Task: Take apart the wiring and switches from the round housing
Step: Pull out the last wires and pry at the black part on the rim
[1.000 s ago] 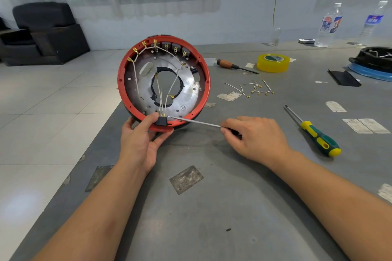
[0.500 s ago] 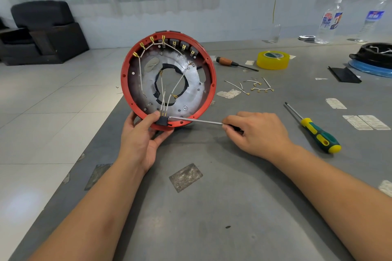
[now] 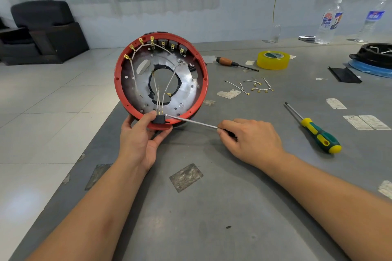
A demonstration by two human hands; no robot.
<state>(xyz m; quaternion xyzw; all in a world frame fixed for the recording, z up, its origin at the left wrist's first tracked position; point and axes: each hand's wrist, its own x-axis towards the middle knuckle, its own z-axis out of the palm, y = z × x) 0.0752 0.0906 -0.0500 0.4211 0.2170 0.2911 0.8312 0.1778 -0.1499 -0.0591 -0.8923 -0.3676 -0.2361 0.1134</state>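
Nearby, spare screwdriver (image 3: 318,133) lies idle (left hand (image 3: 140,140) grips housing (image 3: 161,78), right hand (image 3: 252,140) grips screwdriver (image 3: 191,122)).

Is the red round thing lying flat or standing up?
Standing up. The red housing is tipped on its rim, open side toward the camera, steadied by the left hand.

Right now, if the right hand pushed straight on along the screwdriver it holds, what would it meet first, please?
The right hand points its screwdriver at the black switch block on the red housing; its tip looks already there, and the left hand's thumb just beyond.

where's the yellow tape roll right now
In the head view the tape roll lies far right on the table, beside the wooden-handled screwdriver.
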